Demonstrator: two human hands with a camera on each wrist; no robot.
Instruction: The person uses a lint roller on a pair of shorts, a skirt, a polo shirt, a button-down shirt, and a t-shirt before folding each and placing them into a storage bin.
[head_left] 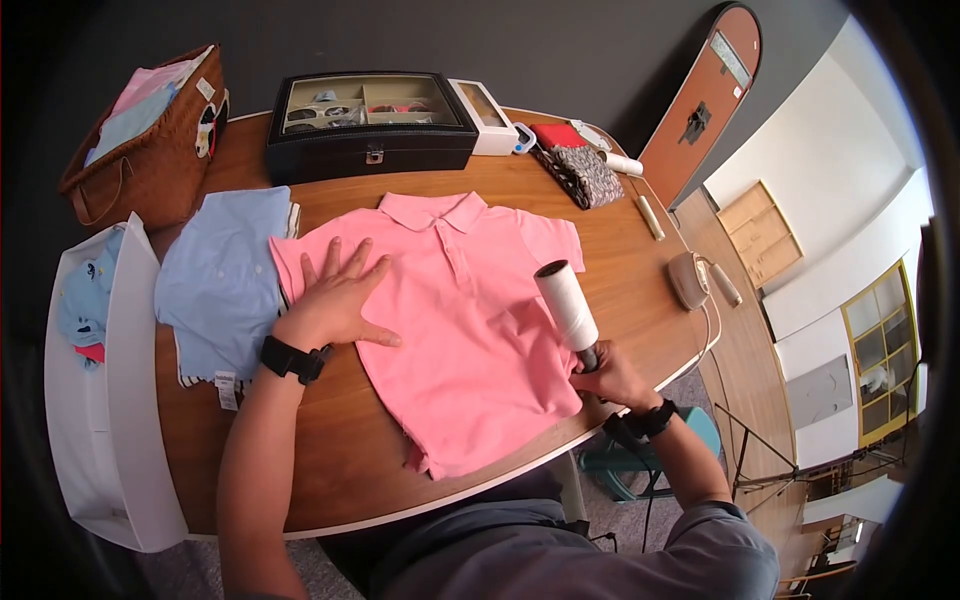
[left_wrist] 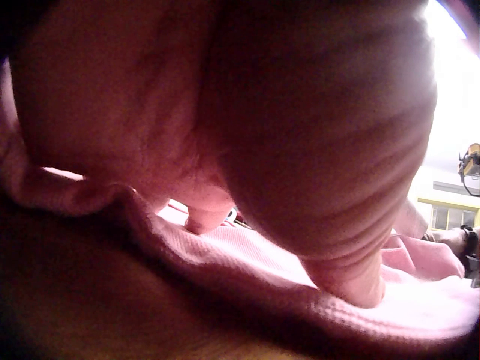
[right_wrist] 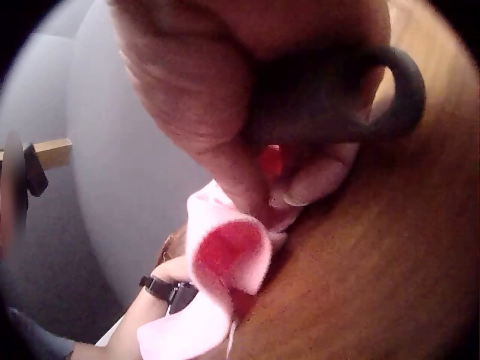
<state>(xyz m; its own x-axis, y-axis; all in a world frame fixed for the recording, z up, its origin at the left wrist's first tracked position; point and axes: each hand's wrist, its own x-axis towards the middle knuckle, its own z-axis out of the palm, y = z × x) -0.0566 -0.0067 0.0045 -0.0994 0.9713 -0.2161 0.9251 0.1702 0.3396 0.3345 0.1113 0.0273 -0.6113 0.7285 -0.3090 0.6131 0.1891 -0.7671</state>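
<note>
A pink polo shirt (head_left: 450, 340) lies spread over the wooden table, collar toward the far side, its right lower part rumpled. My left hand (head_left: 335, 300) rests on the shirt's left side with fingers spread; in the left wrist view its fingertips press the pink cloth (left_wrist: 247, 255). My right hand (head_left: 612, 378) grips the dark handle of a lint roller (head_left: 568, 305), whose white roll points up and away over the shirt. In the right wrist view the handle's looped end (right_wrist: 409, 94) shows, and thumb and fingertips pinch the shirt's edge (right_wrist: 202, 322), which curls up.
Folded light blue clothing (head_left: 225, 265) lies left of the shirt, beside a white box (head_left: 125, 400) and a wicker basket (head_left: 150, 175). Behind stand a black display case (head_left: 370, 160) and a small white box (head_left: 485, 120). At right lies a corded handheld appliance (head_left: 688, 280).
</note>
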